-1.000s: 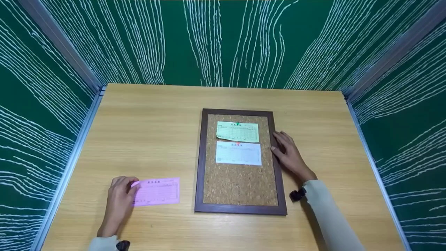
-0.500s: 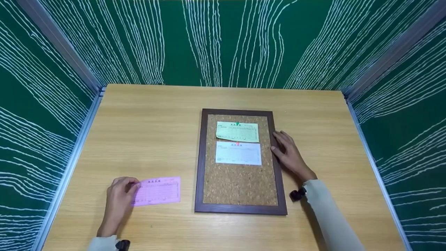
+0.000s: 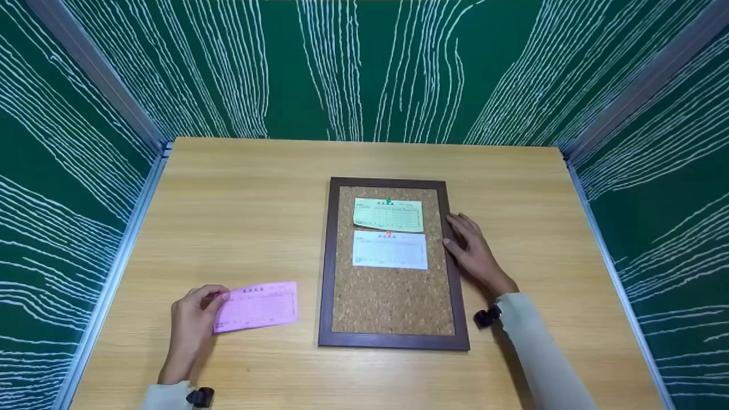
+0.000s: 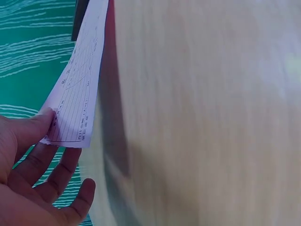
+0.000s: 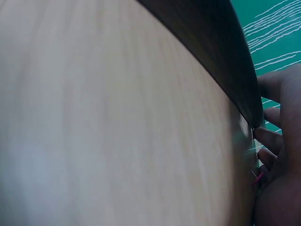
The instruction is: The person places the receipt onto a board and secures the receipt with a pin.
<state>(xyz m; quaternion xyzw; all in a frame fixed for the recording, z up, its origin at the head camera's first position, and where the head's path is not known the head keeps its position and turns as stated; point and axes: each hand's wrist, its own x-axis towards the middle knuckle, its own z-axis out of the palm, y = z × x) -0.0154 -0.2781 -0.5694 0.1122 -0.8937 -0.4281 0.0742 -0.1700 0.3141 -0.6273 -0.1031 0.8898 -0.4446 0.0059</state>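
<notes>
In the head view my left hand (image 3: 193,324) pinches a pink printed slip (image 3: 256,306) by its left edge, the thumb on its printed face. The left wrist view shows the slip (image 4: 80,80) raised off the table, with the other fingers loosely bent below. A corkboard (image 3: 393,304) in a dark brown frame lies flat to the right. Pinned to it are a green slip (image 3: 388,215) with a green pushpin (image 3: 388,201) and, below, a white slip (image 3: 389,250) with a red pushpin (image 3: 388,234). My right hand (image 3: 478,256) rests against the frame's right edge, fingers fairly straight.
The wooden table (image 3: 250,199) is bordered by green walls (image 3: 376,68) with white wavy lines. A tiny pink item (image 5: 258,177), too small to identify, shows by the right hand's lower fingers in the right wrist view.
The left hand has lifted the pink slip a little and shifted it slightly up and right; its far end now stands higher. The right hand and corkboard have stayed put.
</notes>
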